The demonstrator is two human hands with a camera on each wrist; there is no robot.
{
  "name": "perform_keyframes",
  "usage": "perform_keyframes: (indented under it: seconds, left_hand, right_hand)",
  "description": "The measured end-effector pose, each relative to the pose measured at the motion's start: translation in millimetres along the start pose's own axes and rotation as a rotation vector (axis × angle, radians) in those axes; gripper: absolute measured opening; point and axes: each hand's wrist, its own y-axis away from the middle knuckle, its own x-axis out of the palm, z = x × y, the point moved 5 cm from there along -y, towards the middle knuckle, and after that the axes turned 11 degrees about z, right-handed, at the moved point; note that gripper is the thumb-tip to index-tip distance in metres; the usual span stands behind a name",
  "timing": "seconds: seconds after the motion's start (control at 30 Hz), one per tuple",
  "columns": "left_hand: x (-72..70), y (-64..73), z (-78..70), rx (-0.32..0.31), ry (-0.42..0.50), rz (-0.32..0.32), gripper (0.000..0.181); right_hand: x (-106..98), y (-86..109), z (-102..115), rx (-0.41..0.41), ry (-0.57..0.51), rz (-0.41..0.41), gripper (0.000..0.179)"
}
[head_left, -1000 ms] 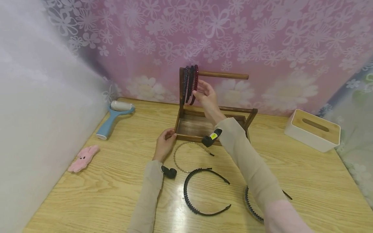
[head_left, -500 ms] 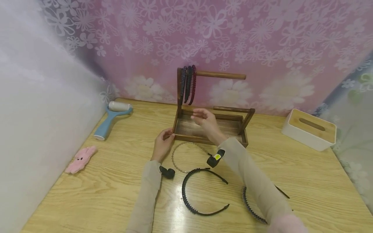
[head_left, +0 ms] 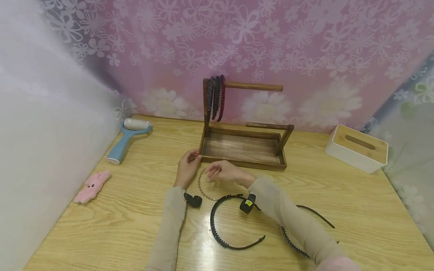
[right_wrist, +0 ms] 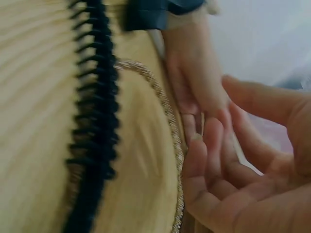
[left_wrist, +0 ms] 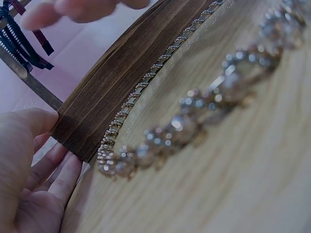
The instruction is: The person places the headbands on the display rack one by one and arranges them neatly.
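Observation:
A dark wooden headband stand (head_left: 242,162) has a tray base, with several dark and red headbands (head_left: 222,99) hanging on its upper bar. My left hand (head_left: 187,170) holds the tray's front left corner; the left wrist view puts the thumb on the edge and the fingers below it. Over a thin beaded headband (head_left: 200,184) on the table hovers my right hand (head_left: 226,173), fingers loosely bent with nothing between them. That hand hides part of the headband. In the left wrist view the beads (left_wrist: 177,127) look coppery and shiny.
A black toothed headband (head_left: 213,222) lies in front, and another (head_left: 317,213) lies partly under the right sleeve. To the left are a blue-handled lint roller (head_left: 122,145) and a pink plush toy (head_left: 91,186). A white tissue box (head_left: 352,154) stands at right.
My right hand has left the hanging headbands, coming down and toward me across the tray to the beaded headband. My left hand stays at the tray corner.

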Motion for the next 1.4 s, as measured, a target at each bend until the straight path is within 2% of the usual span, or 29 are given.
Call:
perform_keyframes:
  seconds: [0.13,0.23,0.47,0.67,0.8,1.13,1.3,1.4]
  left_hand:
    - [-0.3,-0.1,0.1,0.005,0.017,0.013,0.036]
    - [-0.5,0.2,2.1,-0.005,0.034,0.029,0.037]
    - [-0.5,1.2,3.2,-0.028,0.023,0.040,0.036]
    - [0.7,0.9,1.9,-0.022,0.022,0.036,0.034]
    - [1.3,0.1,2.6,-0.021,0.024,0.038,0.034]
    - [1.4,0.9,2.1,-0.013,0.029,0.047,0.036]
    - [0.5,2.9,0.3,0.059,0.007,0.014,0.034]
    - [0.2,3.2,-0.8,0.071,0.004,0.002,0.033]
  right_hand:
    - [19,1.5,-4,0.034,0.078,0.125,0.031]
    - [30,2.5,-7,0.068,0.122,0.149,0.026]
    - [38,2.0,-7,0.073,0.290,0.078,0.014]
    - [39,1.2,-6,0.081,0.371,0.058,0.009]
    - [39,1.9,-5,0.087,0.384,0.057,0.006]
    - [35,7.3,2,0.058,0.301,0.052,0.014]
    - [28,17.7,11,0.011,0.295,0.049,0.018]
    - [22,24.9,14,-0.022,0.300,0.061,0.023]
